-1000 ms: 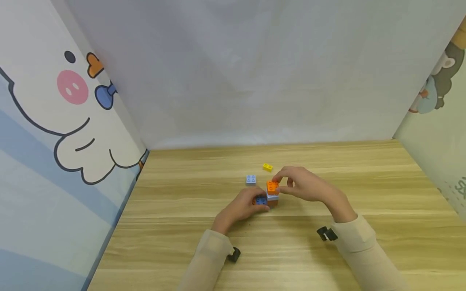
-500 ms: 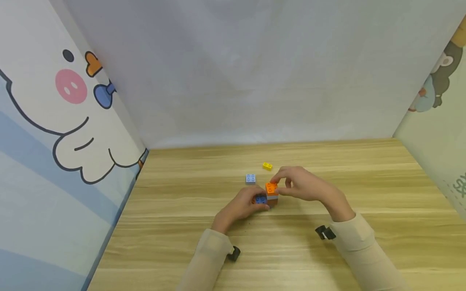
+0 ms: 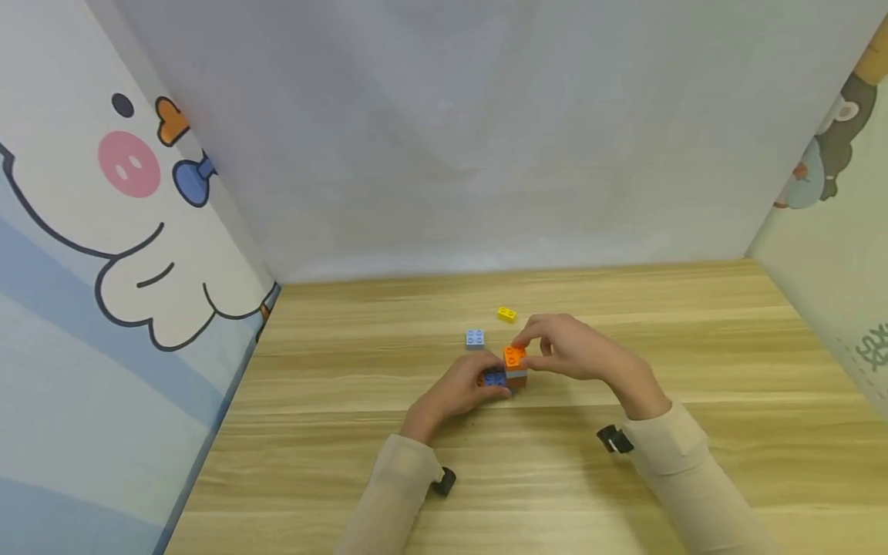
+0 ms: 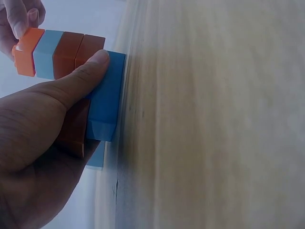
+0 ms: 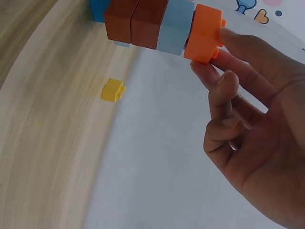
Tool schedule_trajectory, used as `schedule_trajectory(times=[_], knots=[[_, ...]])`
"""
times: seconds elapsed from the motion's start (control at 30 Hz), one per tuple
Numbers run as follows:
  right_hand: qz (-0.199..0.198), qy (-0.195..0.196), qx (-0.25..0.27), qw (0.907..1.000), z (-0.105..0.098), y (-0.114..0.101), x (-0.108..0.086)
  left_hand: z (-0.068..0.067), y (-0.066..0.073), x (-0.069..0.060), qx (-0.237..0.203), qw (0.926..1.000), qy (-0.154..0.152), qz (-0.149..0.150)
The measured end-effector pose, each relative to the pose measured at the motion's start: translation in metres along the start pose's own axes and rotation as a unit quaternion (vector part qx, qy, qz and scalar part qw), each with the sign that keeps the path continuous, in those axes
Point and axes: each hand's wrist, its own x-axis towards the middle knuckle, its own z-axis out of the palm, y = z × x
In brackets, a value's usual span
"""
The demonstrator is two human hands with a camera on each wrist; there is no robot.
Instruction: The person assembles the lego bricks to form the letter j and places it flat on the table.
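Orange brick (image 3: 514, 358) capped a toy-brick column between two hands

The toy-brick build (image 3: 516, 376) sat near the middle of the wood-grain worktop (image 3: 347, 347). Its upright column ran, bottom to top, from a long blue brick (image 4: 107, 95) through two brown bricks (image 4: 78, 51) and a light-blue brick (image 5: 176, 27) to the orange one. The right hand (image 3: 570, 348) pinched the orange brick between thumb and fingers; the left hand (image 3: 461, 385) gripped the build's lower part, hiding much of it from the head view.

Beyond the left hand lay a loose pale-blue four-stud brick (image 3: 475, 339) and, farther back, a yellow two-stud brick (image 3: 507, 314), both apart from the build.

The left wrist view showed another brown brick (image 4: 75, 129) under the thumb, on the blue brick. The right wrist view showed a dark seam under the orange brick; whether that brick was fully seated could not be told.
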Motion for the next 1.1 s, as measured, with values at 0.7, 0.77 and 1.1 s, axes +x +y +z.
schedule_trajectory(times=[0.7,0.77,1.1], knots=[[0.025,-0.003,0.011,0.9996,0.0042,0.0019,0.0013,-0.0023,-0.0004,0.0002,0.001,1.0000,-0.006,0.004],[0.027,-0.003,0.014,0.9995,0.0046,0.0023,0.0012,-0.0027,-0.0006,0.0003,-0.002,1.0000,-0.005,0.007],[0.002,0.009,0.016,0.9998,0.0039,0.0040,0.0030,-0.0039,-0.0014,0.0008,0.002,1.0000,-0.006,0.004]])
